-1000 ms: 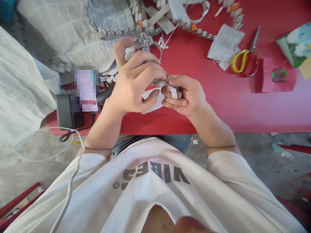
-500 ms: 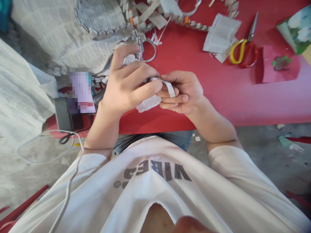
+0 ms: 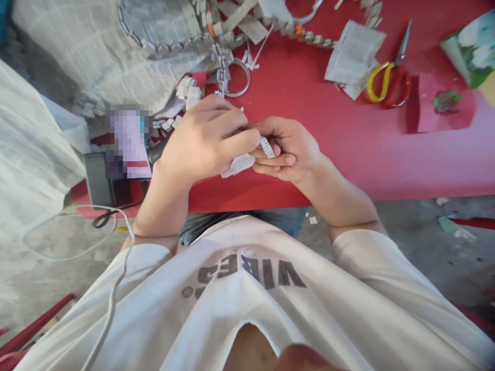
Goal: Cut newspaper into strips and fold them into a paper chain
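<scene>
Red table (image 3: 309, 118), pretty cluttered along the far edge, and a bare grey concrete floor (image 3: 417, 247) under it with little paper bits scattered around. The person sits at the near edge, both hands over the table just in from it. Left hand (image 3: 204, 141) is curled mostly closed, fingers pinching a paper strip (image 3: 237, 165) made of newsprint. Right hand (image 3: 288, 149) is curled too, thumb and fingers clamped on the other end of that strip, where it looks folded into a small tab. The two hands are touching at the fingertips, strip held between them just above the table.

Far left corner is buried under newspaper (image 3: 116, 56), with a chain (image 3: 170, 44) of folded paper links lying across it and running along the far edge. A thin ring (image 3: 237, 80) lies just beyond the left hand. Toward the far right there's a paper scrap (image 3: 353, 51) with scissors (image 3: 386, 82) right beside it, yellow and red handles. A pink sheet (image 3: 444, 111) sits near the right edge.

At the left edge a phone (image 3: 129, 141) leans against a black box (image 3: 98, 178), and a white cable (image 3: 116, 268) loops off the table down across the person's shirt.
</scene>
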The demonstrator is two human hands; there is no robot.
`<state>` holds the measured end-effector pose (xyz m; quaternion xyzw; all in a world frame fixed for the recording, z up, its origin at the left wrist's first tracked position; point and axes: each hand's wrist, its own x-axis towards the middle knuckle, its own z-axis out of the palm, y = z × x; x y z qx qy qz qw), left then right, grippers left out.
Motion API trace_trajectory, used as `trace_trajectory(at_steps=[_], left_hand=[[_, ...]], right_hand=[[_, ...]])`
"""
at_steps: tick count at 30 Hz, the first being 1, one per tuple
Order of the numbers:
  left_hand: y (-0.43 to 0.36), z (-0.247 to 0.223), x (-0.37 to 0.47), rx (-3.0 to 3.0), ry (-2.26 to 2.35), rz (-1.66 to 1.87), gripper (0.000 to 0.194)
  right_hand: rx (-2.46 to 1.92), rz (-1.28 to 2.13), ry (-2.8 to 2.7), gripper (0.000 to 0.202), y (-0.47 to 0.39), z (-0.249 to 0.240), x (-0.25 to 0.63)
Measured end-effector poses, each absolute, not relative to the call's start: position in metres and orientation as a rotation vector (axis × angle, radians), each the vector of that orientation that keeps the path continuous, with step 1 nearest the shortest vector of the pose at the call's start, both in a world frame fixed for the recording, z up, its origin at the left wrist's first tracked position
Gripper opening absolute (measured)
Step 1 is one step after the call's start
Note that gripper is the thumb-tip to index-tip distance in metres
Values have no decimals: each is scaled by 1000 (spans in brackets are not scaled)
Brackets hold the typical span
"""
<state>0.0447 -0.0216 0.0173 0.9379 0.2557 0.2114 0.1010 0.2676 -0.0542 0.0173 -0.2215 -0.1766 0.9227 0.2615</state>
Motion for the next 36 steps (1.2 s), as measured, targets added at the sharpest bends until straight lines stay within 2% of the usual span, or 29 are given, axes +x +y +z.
trace_trajectory(at_steps=[2,7,13,17,20,23,27,30,32,36], left_hand=[[-21,17,44,2806,704,671,36],[-20,12,42,2725,685,1172,11],[-37,20,39,2550,1177,1213,13],[-39,22,41,2450,1142,1204,11],[-34,17,47,2415,996,1299,13],[-33,16,52,2377,922,1336,16],[-42,22,54,2277,987,1265,16],[-49,25,55,2213,941,1130,15],[-51,24,57,2200,902,1073,15],[-52,18,64,2236,903,999,14]], right_hand=[[-615,2480,-507,53,-55,19,268],[-630,2311,-644,38,-53,23,262],[-682,1510,-1122,38,-60,20,256],[-967,1256,-1505,32,-62,15,269],[-924,1066,-1595,19,-60,4,274],[-824,917,-1538,15,-57,-3,270],[-591,945,-1358,24,-56,8,266],[-520,1062,-1331,18,-60,27,268],[-652,1117,-1323,15,-64,37,272],[-989,1363,-1317,33,-66,46,281]])
